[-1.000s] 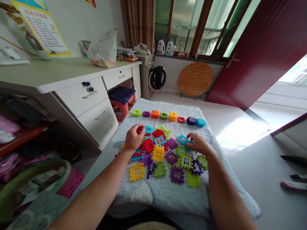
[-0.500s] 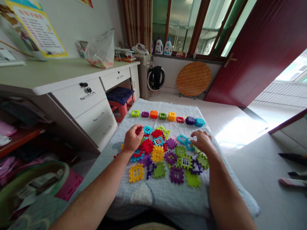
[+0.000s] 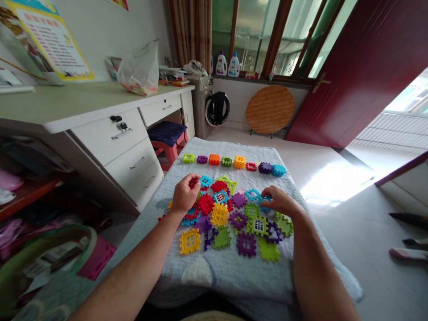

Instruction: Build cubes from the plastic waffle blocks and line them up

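My left hand point(image 3: 186, 193) is closed in a pinch on a light-blue window piece point(image 3: 206, 181) at the left of a pile of colored plastic pieces. On the right, my right hand point(image 3: 278, 199) has its fingers closed on a blue piece point(image 3: 266, 202), which they partly cover. Another blue frame piece point(image 3: 252, 194) lies just left of those fingers. Between the hands are red, yellow, purple and green pieces, among them a yellow window piece point(image 3: 220, 215). Behind the pile runs a row of small stacks, with an orange stack point(image 3: 214, 159) and a turquoise stack point(image 3: 278, 170).
A pale blue cloth point(image 3: 197, 273) covers the table. To the left stand a white desk point(image 3: 76, 100) with a plastic bag point(image 3: 142, 71) on it and a stool point(image 3: 168, 133). Farther back are a washing machine point(image 3: 200, 107) and a round wooden board point(image 3: 270, 109).
My right hand has moved slightly left and down, closing on a blue piece that lay beside its fingertips. My left hand has stayed in place.
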`<state>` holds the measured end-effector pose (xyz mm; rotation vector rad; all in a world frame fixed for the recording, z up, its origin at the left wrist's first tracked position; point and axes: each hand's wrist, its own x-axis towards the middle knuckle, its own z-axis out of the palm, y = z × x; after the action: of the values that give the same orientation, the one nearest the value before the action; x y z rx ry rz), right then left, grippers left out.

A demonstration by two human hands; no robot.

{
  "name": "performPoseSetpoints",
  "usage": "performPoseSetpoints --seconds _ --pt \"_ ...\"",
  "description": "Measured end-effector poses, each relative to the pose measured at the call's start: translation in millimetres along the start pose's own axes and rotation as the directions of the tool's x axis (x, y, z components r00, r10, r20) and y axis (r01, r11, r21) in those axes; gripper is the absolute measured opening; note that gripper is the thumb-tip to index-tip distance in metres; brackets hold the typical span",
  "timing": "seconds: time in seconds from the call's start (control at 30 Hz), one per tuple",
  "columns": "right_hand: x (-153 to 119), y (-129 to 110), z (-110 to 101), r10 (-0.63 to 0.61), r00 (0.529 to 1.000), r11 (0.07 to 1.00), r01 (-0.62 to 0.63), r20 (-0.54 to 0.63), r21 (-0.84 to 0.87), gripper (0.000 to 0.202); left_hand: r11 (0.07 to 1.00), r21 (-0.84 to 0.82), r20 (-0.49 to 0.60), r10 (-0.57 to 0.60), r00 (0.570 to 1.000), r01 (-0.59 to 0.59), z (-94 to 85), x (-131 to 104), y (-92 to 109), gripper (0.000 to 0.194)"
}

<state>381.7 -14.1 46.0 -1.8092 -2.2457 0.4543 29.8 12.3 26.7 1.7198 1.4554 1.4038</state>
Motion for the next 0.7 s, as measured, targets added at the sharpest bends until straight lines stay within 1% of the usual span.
performPoseSetpoints --seconds 0.1,0.17,0.27,0.33,0.4,0.47,0.5,0.53,0.57,0.6,0.7 --pt "0.7 -0.9 -2.9 -0.044 0.999 0.991 0.044 -0.003 0.125 0.016 1.0 -0.002 0.0 -0.002 1.0 0.002 -0.2 -0.2 0.2 0.019" --pt "0.2 -2.4 -4.8 -0.059 0.998 0.972 0.056 0.006 0.228 0.014 1.0 -0.005 -0.001 -0.002 1.0 0.002 -0.5 -0.3 0.4 0.019" --pt "-0.3 -5.4 -6.9 -0.026 0.999 0.927 0.032 -0.022 0.373 0.018 1.0 -0.009 -0.002 -0.002 1.0 0.002 -1.0 -0.6 0.9 0.019" --pt "0.9 -7.3 -7.1 0.026 0.994 0.904 0.024 -0.109 0.427 0.021 1.0 -0.012 0.001 -0.003 1.0 0.003 -1.2 -0.8 1.4 0.019" --pt "3.8 -9.0 -5.3 0.078 0.965 0.909 0.034 -0.251 0.415 0.022 1.0 -0.016 0.004 -0.007 1.0 0.007 -1.3 -0.8 1.8 0.019" --pt "7.7 -10.7 -1.2 0.087 0.915 0.941 0.054 -0.394 0.333 0.018 1.0 -0.015 0.009 -0.008 1.0 0.008 -1.2 -0.7 2.2 0.02" --pt "9.6 -11.8 1.6 0.071 0.894 0.959 0.061 -0.443 0.278 0.016 1.0 -0.013 0.01 -0.008 1.0 0.008 -1.1 -0.5 2.4 0.02" --pt "11.3 -13.0 4.6 0.047 0.883 0.973 0.065 -0.467 0.22 0.013 1.0 -0.011 0.011 -0.008 1.0 0.008 -1.1 -0.4 2.5 0.02" --pt "12.7 -14.2 7.6 0.018 0.886 0.984 0.067 -0.463 0.167 0.011 1.0 -0.01 0.011 -0.007 1.0 0.007 -1.0 -0.3 2.6 0.02" --pt "13.6 -15.5 10.5 -0.009 0.902 0.99 0.07 -0.431 0.125 0.01 1.0 -0.01 0.011 -0.006 1.0 0.007 -1.0 -0.2 2.6 0.02" --pt "13.3 -17.6 15.4 -0.063 0.964 0.994 0.085 -0.259 0.074 0.011 1.0 -0.012 0.008 -0.005 1.0 0.005 -1.2 -0.2 2.8 0.019"
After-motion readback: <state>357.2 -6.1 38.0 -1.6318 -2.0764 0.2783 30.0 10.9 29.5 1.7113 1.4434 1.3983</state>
